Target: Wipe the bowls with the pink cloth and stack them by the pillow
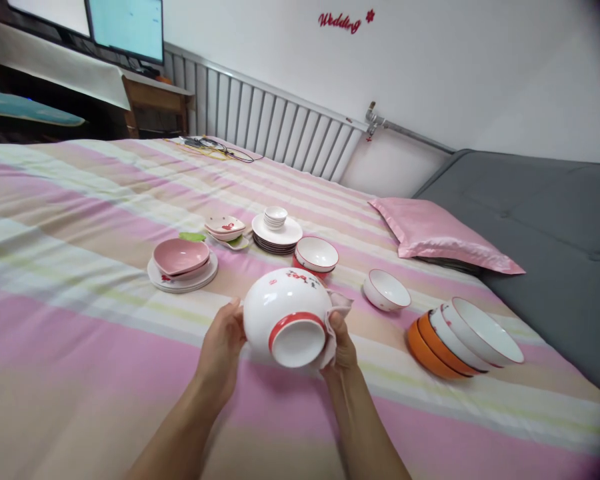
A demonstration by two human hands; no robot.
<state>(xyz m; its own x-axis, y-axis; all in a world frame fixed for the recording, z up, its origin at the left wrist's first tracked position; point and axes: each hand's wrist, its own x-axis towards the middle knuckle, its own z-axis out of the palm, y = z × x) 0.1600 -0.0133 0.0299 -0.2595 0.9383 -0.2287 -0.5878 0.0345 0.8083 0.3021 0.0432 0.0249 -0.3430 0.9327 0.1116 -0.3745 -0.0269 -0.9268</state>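
Observation:
A large white bowl [265, 310] with a red foot ring and small red and black prints is held up on its side, its base turned towards me. My left hand [224, 343] grips its left edge, the fingertips hidden behind it. On the opposite side, my right hand [344, 343] presses a pale pink cloth [330, 340] against the bowl. Just beyond it, a small white bowl with a red rim [317, 253] sits stacked on a red one. Another small bowl [387, 291] stands alone, tilted, to the right.
Right on the striped bedspread [145, 380] leans a stack of large white and orange bowls [445, 343]. Pink dishes [180, 257] on plates, small dishes [225, 227] and a plate stack [277, 230] topped with tiny saucers stand further off. A pink pillow [445, 230] lies by the grey headboard [535, 213].

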